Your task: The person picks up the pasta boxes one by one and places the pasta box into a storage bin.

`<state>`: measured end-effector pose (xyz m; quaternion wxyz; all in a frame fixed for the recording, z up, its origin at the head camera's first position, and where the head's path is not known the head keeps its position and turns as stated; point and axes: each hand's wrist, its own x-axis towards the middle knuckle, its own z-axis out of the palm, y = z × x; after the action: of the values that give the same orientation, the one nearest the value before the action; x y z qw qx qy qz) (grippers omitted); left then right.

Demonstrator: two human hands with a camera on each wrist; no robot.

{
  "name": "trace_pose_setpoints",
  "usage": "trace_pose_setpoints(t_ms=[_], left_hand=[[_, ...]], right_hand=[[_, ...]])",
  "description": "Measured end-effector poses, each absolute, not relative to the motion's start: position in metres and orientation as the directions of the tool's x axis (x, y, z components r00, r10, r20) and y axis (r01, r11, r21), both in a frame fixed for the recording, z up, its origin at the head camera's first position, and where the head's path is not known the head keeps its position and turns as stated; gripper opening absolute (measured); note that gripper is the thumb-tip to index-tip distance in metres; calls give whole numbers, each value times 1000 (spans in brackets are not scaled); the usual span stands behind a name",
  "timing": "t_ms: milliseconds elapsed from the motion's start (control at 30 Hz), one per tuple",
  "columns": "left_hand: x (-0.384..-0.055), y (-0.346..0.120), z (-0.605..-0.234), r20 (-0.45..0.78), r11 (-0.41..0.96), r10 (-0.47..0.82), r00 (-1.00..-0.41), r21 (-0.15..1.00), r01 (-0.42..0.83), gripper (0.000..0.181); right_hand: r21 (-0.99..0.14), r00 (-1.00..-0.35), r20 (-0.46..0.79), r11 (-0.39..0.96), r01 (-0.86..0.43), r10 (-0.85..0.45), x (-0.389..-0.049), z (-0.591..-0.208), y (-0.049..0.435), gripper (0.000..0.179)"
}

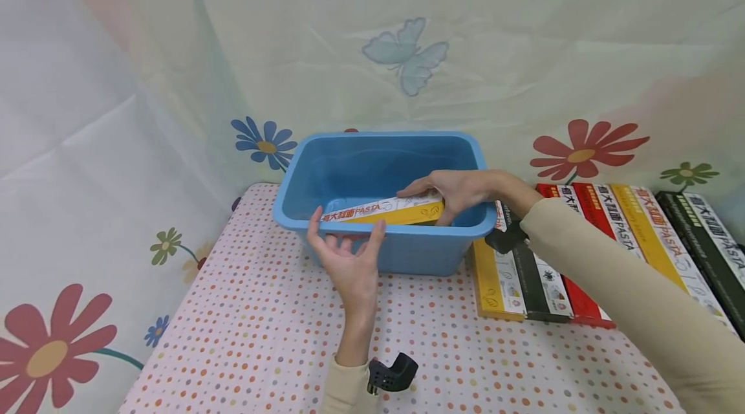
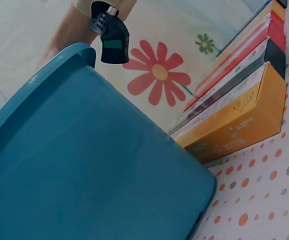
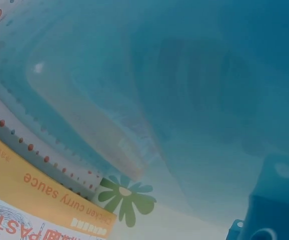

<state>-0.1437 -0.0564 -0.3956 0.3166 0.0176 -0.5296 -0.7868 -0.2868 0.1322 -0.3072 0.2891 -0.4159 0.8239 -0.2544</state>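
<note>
A yellow-and-white pasta box (image 1: 384, 208) lies slantwise inside the blue plastic tub (image 1: 378, 252), near its front wall. My right hand (image 1: 460, 193) reaches over the tub's right side and grips the box's right end. At the front rim is my left hand (image 1: 349, 272), with index finger and thumb raised against the rim, close to the box's left end. Its other fingers are bent in front of the tub wall, holding nothing that shows. Both wrist views are mostly filled by the tub, so neither hand's fingers appear there.
Right of the tub lie several pasta boxes, among them a yellow box (image 1: 499, 281), a black box (image 1: 544, 288) and a red box (image 1: 593, 320). A dotted cloth (image 1: 250, 330) covers the table. A flowered curtain (image 1: 326, 65) hangs close behind the tub.
</note>
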Motion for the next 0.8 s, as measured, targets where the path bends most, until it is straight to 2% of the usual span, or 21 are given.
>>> trace_pose_setpoints(t_ms=[267, 533, 667, 800], left_hand=[[-146, -50, -396, 307, -239, -502, -809, 849, 471, 96], [-148, -42, -395, 295, -265, -478, -828, 850, 456, 96], [-149, -40, -396, 290, -268, -470, -834, 853, 448, 97], [-150, -39, -396, 288, -269, -465, -837, 855, 444, 97]], right_hand=[[-640, -490, -270, 535, -552, -829, -283, -303, 142, 87], [-633, -527, -296, 577, -516, -796, -278, -307, 153, 81], [-616, -558, -230, 563, -551, -797, -276, -311, 156, 75], [-589, -628, -63, 537, -604, -775, -266, -310, 160, 71]])
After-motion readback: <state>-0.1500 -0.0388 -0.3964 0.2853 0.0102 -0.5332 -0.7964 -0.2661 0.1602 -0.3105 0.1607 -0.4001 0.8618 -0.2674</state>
